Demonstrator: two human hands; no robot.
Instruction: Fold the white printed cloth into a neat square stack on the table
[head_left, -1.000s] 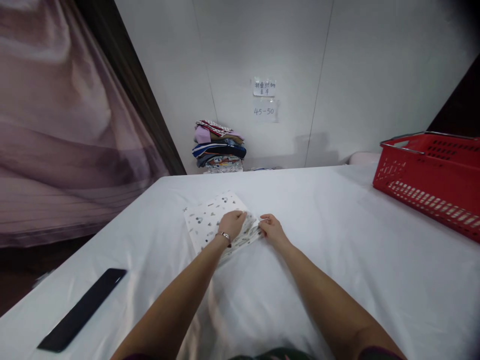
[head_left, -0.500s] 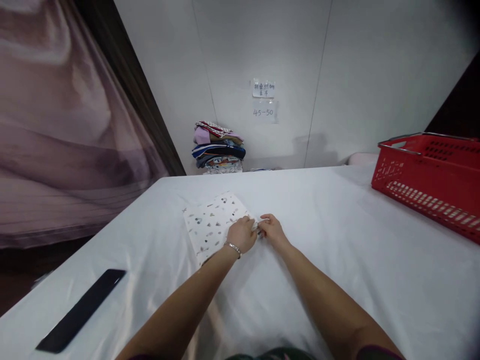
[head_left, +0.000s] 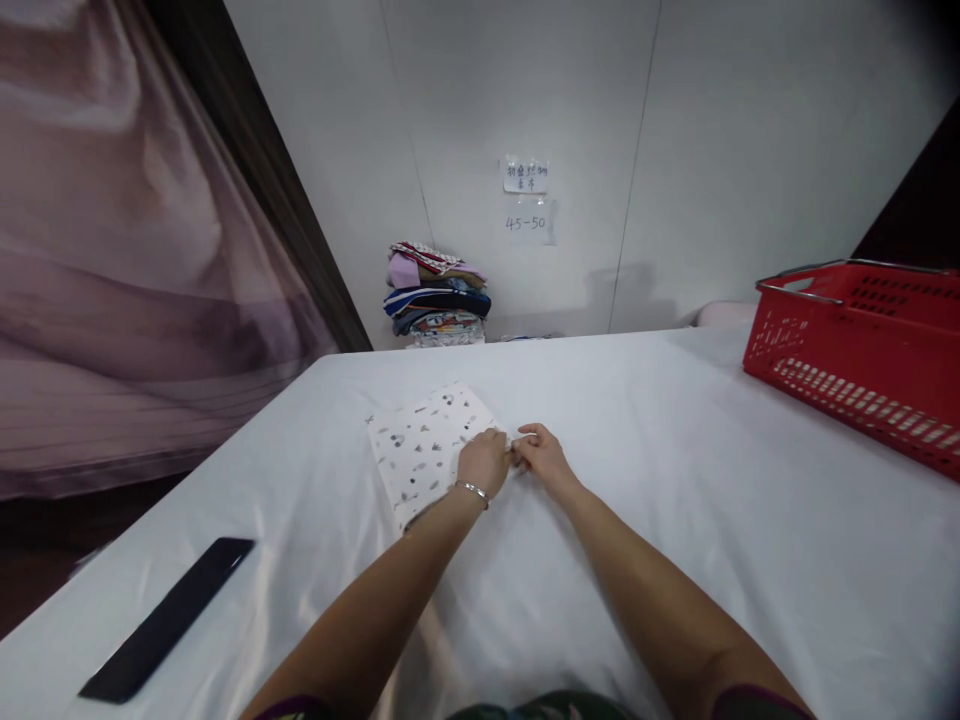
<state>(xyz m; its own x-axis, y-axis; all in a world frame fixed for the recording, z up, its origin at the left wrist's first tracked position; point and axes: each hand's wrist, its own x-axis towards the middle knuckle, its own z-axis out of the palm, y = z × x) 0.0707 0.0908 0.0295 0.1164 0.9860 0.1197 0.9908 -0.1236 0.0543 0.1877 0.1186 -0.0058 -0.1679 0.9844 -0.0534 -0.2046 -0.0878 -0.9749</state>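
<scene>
A white printed cloth (head_left: pixel 427 432) is lying at the centre of the frame, a little left of the middle, spreading flat across a white-covered surface (head_left: pixel 660 450) as two bare hands are working at its right-hand corner. The left hand (head_left: pixel 484 462), wearing a silver bracelet (head_left: pixel 472 490) at the wrist, is bending over the cloth's right edge, its fingers curling closed on the fabric, their tips hiding from view. Just beside it, the right hand (head_left: pixel 544 460) is pinching a small bit of the same corner between nearly meeting fingers, the index finger lifting slightly clear. The left forearm is covering part of the cloth's lower edge.

The fabric is appearing light, thin and soft, probably creasing and shifting easily rather than breaking; its slipperiness is remaining hard to judge. Corners and edges are offering the likeliest holds, with a light pinch probably sufficing, while a palm on the flat middle would be steadying the rest.

At lower left, a black flat object (head_left: pixel 169 620) is resting on the surface. A red basket (head_left: pixel 855 360) is standing at right, and folded textiles (head_left: pixel 439 292) are piling up by the wall, above centre.
</scene>
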